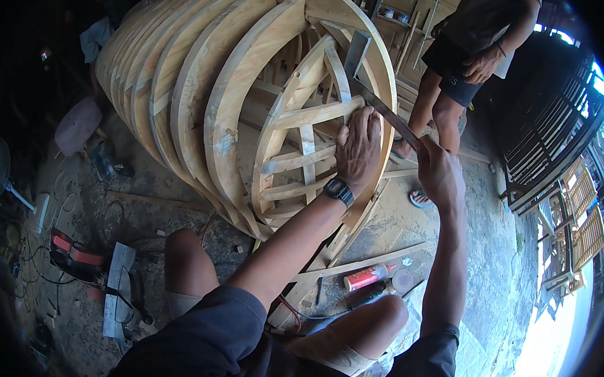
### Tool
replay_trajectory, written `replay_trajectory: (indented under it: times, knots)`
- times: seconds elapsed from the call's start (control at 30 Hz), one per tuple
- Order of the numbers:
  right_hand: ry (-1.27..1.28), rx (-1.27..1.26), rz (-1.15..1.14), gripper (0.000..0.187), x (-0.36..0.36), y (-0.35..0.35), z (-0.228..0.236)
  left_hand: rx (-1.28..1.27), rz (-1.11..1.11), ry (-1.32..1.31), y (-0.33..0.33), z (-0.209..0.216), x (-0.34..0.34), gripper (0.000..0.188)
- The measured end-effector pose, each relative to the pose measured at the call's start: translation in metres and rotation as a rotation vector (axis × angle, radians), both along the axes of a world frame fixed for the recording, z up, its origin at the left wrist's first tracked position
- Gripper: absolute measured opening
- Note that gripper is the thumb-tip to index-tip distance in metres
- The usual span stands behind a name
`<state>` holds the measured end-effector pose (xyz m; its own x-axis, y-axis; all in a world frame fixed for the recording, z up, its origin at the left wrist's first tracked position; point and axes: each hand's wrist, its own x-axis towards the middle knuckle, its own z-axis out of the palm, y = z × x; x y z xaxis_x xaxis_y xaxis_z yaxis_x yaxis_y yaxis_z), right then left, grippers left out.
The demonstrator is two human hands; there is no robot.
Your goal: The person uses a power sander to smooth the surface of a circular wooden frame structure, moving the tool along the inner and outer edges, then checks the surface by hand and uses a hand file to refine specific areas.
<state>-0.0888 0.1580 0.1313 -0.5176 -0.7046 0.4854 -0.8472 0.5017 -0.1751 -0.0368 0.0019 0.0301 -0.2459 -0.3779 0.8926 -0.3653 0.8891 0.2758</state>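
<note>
A large boat-shaped frame of curved wooden ribs [228, 103] fills the upper middle, its rounded end facing me. My left hand [359, 147], with a watch on the wrist, is closed on a wooden crosspiece [312, 115] where it meets the outer rim [388, 77]. The fingertips are partly hidden. In my right hand [441, 174] is a tool with a narrow, dark flat metal bar [391, 117]. A wider grey block-like end [357, 53] slants up from the bar's far end, beside the rim and just beyond my left hand.
Another person [469, 61] stands at the back right, close to the frame. On the floor lie a red-and-white bottle [367, 278], a thin wooden strip [359, 261] and a red-and-black power tool [76, 253]. Slatted wooden furniture [577, 223] stands at the far right.
</note>
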Motion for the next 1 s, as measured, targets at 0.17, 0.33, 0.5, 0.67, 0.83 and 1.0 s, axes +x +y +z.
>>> replay_trajectory:
  times: [0.17, 0.33, 0.5, 0.67, 0.83, 1.0]
  knots:
    - [0.004, 0.021, 0.114, 0.017, -0.025, 0.001, 0.030, 0.026, -0.032, 0.016, 0.006, 0.007, 0.003, 0.043]
    - [0.092, 0.115, 0.036, 0.022, -0.034, -0.011, 0.046, 0.044, -0.001, -0.058, 0.004, 0.009, 0.007, 0.041]
    - [0.096, 0.143, -0.011, 0.022, -0.027, -0.014, 0.046, 0.032, 0.008, -0.058, 0.003, 0.009, 0.007, 0.039]
    - [0.058, 0.129, -0.041, 0.021, -0.022, -0.014, 0.049, 0.005, 0.012, -0.030, 0.002, 0.009, 0.006, 0.038]
    - [0.146, 0.124, -0.063, 0.022, -0.022, -0.012, 0.043, -0.008, 0.014, -0.007, 0.002, 0.008, 0.005, 0.037]
    - [0.146, 0.081, -0.079, 0.024, -0.019, -0.012, 0.044, -0.007, -0.009, 0.010, 0.000, 0.008, 0.004, 0.037]
